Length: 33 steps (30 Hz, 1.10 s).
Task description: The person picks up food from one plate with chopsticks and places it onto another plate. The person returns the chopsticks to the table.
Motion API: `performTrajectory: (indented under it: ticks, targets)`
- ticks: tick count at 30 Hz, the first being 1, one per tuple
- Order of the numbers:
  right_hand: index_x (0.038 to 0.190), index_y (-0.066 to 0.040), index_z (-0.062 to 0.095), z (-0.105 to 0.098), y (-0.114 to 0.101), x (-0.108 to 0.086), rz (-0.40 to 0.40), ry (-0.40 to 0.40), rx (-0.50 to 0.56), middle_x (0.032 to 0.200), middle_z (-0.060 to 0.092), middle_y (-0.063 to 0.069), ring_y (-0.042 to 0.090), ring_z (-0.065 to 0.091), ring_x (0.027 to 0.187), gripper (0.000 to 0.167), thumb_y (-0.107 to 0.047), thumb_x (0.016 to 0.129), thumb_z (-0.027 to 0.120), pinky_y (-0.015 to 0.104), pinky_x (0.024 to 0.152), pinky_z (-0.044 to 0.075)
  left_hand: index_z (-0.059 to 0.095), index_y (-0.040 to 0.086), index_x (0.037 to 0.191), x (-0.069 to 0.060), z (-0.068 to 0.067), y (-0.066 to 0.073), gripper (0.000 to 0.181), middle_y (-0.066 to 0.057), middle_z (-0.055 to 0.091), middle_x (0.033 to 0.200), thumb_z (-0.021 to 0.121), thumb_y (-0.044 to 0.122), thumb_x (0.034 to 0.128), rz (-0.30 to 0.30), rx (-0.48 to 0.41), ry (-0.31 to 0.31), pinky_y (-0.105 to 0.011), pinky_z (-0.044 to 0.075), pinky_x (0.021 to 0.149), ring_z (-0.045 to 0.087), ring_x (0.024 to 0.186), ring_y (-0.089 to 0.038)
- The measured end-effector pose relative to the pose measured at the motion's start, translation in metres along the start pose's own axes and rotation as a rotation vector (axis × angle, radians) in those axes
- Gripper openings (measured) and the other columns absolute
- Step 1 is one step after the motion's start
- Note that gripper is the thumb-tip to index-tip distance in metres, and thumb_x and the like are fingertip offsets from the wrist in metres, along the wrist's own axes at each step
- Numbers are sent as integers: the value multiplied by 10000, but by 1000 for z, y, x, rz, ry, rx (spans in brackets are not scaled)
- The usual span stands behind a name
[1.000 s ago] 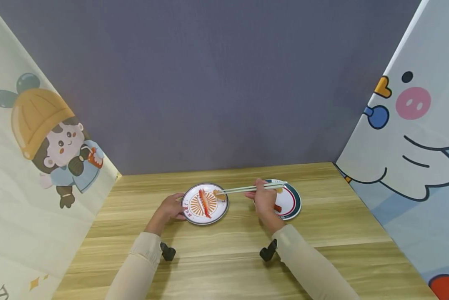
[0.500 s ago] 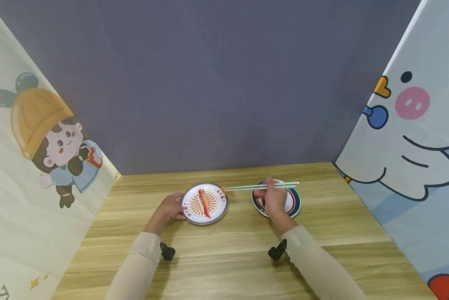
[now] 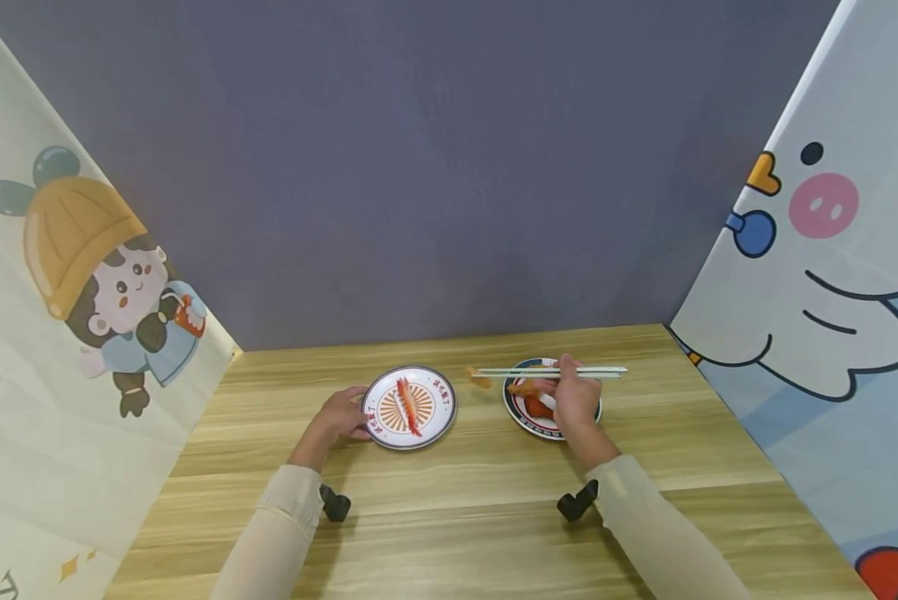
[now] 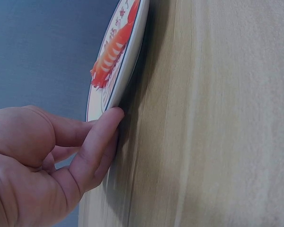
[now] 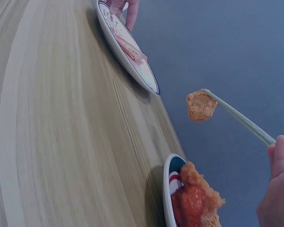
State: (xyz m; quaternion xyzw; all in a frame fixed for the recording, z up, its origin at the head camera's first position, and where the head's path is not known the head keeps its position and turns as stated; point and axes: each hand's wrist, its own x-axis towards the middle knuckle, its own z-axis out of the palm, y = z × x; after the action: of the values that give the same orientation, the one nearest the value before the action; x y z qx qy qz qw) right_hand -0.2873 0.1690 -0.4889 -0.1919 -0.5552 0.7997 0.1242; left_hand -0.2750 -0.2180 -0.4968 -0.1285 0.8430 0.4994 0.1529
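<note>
My left hand (image 3: 341,414) pinches the near-left rim of a white plate (image 3: 439,417) with a sunburst print. A red-orange shrimp (image 3: 408,408) lies across its middle. In my right hand (image 3: 578,402) is a pair of pale green chopsticks (image 3: 510,372). Their tips grip a golden-brown fried nugget (image 5: 201,105), raised in the gap between the two plates. Below that hand stands a second plate (image 3: 542,432) with a dark teal and red border. It bears a crumbly fried piece (image 5: 194,174) and a glossy red piece (image 5: 190,204); the hand partly covers them.
Both plates stand on a wood-grain table (image 3: 433,517). A grey-blue panel (image 3: 449,183) rises behind it. Cartoon-printed panels (image 3: 854,333) flank the left and right sides. Black wrist mounts (image 3: 336,504) hang beside both sleeves.
My right hand has moved right, and the chopsticks have carried the nugget off the shrimp plate towards the teal-bordered one. The left hand and its plate have kept their place.
</note>
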Motion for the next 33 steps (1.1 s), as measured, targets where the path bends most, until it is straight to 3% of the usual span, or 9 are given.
performTrajectory:
  ticks: [3,10,14,24,33]
  targets:
    - [1141,35,561,-6,-2,1,20,16,-38,614,658,-35,83,693,504,372,-324,1069,498,280,626,674,391,89,1558,1,0,0,682,-333,550,1356,568,-99,927,-1,-2,0,-326,687,668,686,746,-206]
    - [923,3,553,-18,-6,9,-71,37,127,699,656,-28,104,696,514,260,-208,1065,495,251,544,654,404,88,1551,1,0,1,675,-331,547,1359,570,-104,926,-12,0,4,-320,687,671,695,773,-222]
    - [895,-12,575,-27,-9,12,-83,58,123,674,658,-23,97,692,509,270,-203,1067,487,240,539,650,415,97,1547,2,0,2,670,-318,559,1334,572,-99,926,-18,2,6,-320,687,673,693,775,-219]
    - [915,10,566,-48,-18,19,-56,127,185,646,643,4,115,709,537,239,-165,1057,486,252,566,658,404,83,1548,0,0,2,670,-303,586,1238,570,-101,925,-2,27,4,-325,684,650,682,721,-208]
    - [963,11,561,-73,-22,22,31,189,210,619,632,19,120,690,508,239,-203,1058,514,229,529,644,390,86,1557,1,0,2,680,-336,549,1346,569,-102,929,-6,20,0,-322,684,649,675,734,-201]
